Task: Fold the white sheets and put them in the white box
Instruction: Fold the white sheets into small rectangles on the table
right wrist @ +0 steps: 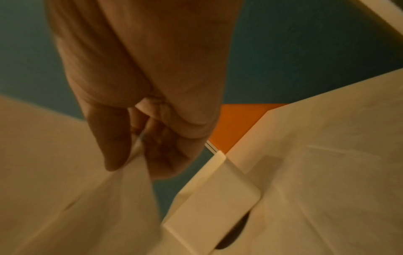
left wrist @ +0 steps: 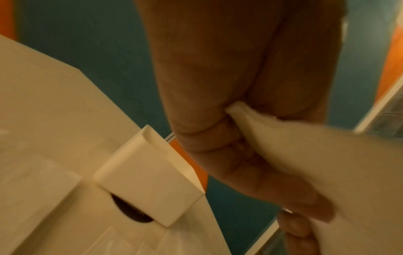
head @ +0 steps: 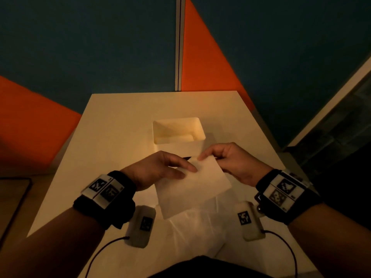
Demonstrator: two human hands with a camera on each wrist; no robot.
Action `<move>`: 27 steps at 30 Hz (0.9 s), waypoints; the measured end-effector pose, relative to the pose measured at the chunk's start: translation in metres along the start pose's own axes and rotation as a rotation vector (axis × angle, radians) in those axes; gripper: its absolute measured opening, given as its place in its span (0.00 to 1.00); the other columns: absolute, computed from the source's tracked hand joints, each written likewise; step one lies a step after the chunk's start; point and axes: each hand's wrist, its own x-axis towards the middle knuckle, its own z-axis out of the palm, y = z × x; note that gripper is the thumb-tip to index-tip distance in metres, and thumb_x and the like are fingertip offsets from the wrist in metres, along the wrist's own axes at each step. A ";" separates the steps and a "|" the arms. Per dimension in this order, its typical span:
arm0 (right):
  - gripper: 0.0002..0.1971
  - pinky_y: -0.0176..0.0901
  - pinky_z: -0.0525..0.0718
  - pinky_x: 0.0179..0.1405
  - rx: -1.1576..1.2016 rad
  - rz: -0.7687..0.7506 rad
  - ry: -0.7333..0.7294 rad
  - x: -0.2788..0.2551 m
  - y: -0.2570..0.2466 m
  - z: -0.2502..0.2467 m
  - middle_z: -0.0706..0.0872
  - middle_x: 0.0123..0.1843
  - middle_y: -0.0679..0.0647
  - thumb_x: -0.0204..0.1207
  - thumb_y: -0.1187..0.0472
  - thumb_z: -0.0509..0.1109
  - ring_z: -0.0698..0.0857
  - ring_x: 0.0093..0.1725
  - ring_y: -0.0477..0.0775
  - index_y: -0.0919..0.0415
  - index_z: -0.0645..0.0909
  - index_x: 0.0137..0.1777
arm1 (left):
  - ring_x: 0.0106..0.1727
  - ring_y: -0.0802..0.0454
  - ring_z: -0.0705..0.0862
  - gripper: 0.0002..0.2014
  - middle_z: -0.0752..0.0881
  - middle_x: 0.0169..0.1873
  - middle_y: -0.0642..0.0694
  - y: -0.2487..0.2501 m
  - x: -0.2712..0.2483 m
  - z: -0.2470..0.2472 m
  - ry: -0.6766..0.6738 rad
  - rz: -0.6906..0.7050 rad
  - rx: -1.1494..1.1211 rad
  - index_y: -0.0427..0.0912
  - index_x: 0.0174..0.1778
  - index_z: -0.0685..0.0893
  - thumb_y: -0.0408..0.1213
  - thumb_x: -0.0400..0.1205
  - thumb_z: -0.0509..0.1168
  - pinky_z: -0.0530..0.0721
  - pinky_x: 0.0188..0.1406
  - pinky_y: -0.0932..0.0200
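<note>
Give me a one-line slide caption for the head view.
Both hands, left hand and right hand, pinch a white sheet above the table, just before the open white box.

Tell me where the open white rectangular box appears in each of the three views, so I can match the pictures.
Head view: the open white rectangular box stands centre frame on the table, beyond both hands.
Left wrist view: the box is lower centre-left, left of the fingers.
Right wrist view: the box is lower centre-right, right of the fingers.
Shared landmark: the orange wall panel behind the box.
</note>
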 end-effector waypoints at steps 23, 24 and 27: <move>0.09 0.53 0.82 0.58 -0.274 0.611 0.584 0.013 0.134 -0.045 0.86 0.48 0.66 0.69 0.62 0.77 0.84 0.52 0.67 0.68 0.83 0.39 | 0.51 0.42 0.80 0.19 0.81 0.53 0.40 -0.139 -0.008 -0.040 0.869 -0.297 0.171 0.39 0.59 0.86 0.21 0.74 0.65 0.80 0.60 0.49; 0.09 0.54 0.83 0.58 -0.273 0.614 0.574 0.013 0.133 -0.044 0.86 0.48 0.66 0.68 0.62 0.77 0.84 0.52 0.67 0.67 0.82 0.38 | 0.52 0.41 0.80 0.18 0.82 0.54 0.39 -0.140 -0.007 -0.041 0.869 -0.295 0.171 0.40 0.58 0.86 0.21 0.74 0.65 0.80 0.59 0.49; 0.09 0.52 0.83 0.55 -0.291 0.594 0.553 0.014 0.132 -0.042 0.86 0.47 0.65 0.68 0.61 0.77 0.84 0.50 0.66 0.63 0.81 0.34 | 0.53 0.39 0.81 0.18 0.82 0.57 0.38 -0.145 -0.006 -0.044 0.884 -0.282 0.175 0.42 0.56 0.86 0.22 0.74 0.64 0.81 0.52 0.51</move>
